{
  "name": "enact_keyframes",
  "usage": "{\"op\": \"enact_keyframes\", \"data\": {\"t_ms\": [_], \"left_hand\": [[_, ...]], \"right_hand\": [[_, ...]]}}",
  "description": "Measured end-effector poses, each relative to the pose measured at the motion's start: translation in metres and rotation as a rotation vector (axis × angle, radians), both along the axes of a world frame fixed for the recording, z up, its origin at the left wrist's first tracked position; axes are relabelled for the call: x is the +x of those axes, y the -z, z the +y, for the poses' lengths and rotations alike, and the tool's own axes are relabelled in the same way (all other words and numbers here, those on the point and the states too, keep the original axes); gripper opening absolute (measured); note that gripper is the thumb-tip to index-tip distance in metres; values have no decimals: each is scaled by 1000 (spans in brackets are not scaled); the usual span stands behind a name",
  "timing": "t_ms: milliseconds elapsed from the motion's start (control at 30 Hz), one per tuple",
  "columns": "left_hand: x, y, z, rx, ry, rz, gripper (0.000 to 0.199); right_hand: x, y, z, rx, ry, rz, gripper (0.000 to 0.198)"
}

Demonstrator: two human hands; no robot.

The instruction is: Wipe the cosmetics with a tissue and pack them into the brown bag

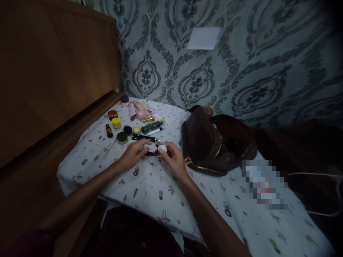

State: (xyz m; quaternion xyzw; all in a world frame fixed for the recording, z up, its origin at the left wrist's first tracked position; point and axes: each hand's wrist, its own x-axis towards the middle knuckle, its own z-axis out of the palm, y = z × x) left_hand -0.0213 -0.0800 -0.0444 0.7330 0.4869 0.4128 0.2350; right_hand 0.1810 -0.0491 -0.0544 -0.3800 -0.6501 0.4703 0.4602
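Observation:
Near the middle of the cloth-covered table, my left hand (135, 153) has its fingers closed on a crumpled white piece (152, 147), which looks like tissue or a wipe. My right hand (173, 159) pinches a small round white item (162, 147), perhaps a cap or a little jar. Between the hands lies something dark brown (152, 154), mostly hidden by fingers. Just beyond them is a black tube (143, 137) with a silvery tip. Behind it are a dark green bottle (151, 127) and a slim white tube (154, 131).
A brown leather bag (199, 142) stands unzipped on the right. Jars, including a yellow-lidded one (116, 122) and a dark green-lidded one (122, 137), stand left, near a small amber bottle (109, 130). Pink tubes (132, 111) lie behind. A wooden cabinet (59, 71) borders the left.

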Motion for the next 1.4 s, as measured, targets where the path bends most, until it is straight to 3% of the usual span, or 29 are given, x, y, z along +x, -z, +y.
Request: {"op": "enact_keyframes", "data": {"t_ms": [200, 500, 667, 800, 933, 1133, 1400], "left_hand": [[12, -1, -5, 206, 137, 57, 26], [-8, 15, 11, 84, 26, 50, 25], [9, 10, 14, 209, 85, 149, 28], [23, 12, 17, 329, 195, 328, 29], [17, 22, 24, 332, 279, 458, 34], [-9, 27, 35, 158, 178, 251, 27], [-2, 25, 45, -110, 106, -151, 5]], "right_hand": [[-3, 1, -2, -61, 61, 33, 36], [1, 9, 7, -34, 178, -4, 40], [1, 10, 7, -38, 199, -38, 40], [2, 12, 8, -147, 203, 4, 46], [4, 15, 13, -283, 192, 87, 52], [3, 17, 17, -337, 197, 128, 50], [5, 16, 16, -312, 188, 144, 44]]}}
